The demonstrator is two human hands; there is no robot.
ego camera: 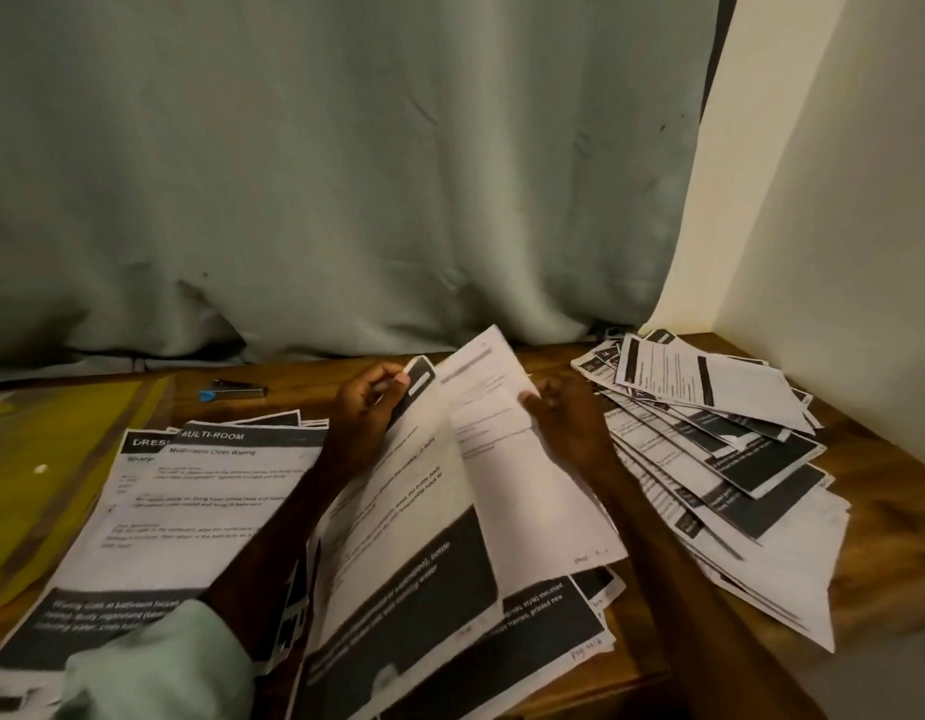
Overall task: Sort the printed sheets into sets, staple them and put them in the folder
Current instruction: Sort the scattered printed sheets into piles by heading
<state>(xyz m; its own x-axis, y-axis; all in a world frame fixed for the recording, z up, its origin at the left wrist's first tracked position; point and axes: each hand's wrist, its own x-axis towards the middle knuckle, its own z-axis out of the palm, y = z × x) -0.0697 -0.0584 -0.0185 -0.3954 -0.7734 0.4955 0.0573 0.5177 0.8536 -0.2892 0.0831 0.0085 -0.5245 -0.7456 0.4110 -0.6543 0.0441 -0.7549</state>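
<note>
In the middle of the head view, we see both hands working over a middle stack of printed sheets that lies at the lower centre of the wooden table. The left hand pinches the upper corner of the top sheet, thumb and fingers closed on its dark header band, so that the page tilts up off the stack. Just right of it, the right hand holds the lifted sheet, a mostly white page raised at a slant, with the thumb pressed on its face; we cannot tell how the fingers behind it lie.

At the lower left of the frame lies the left stack, its top page headed "MULTI-ROOM" and partly covered by the left forearm and a pale green sleeve. Left of that stack, along the left edge of the frame, lies the yellow folder, flat on the table. Above the left stack, near the back of the table, lies the stapler, apart from the papers.

At the right of the frame a fanned pile of sheets spreads loosely toward the table's corner. Behind the table hangs a grey-green curtain, and a pale wall fills the upper right.
</note>
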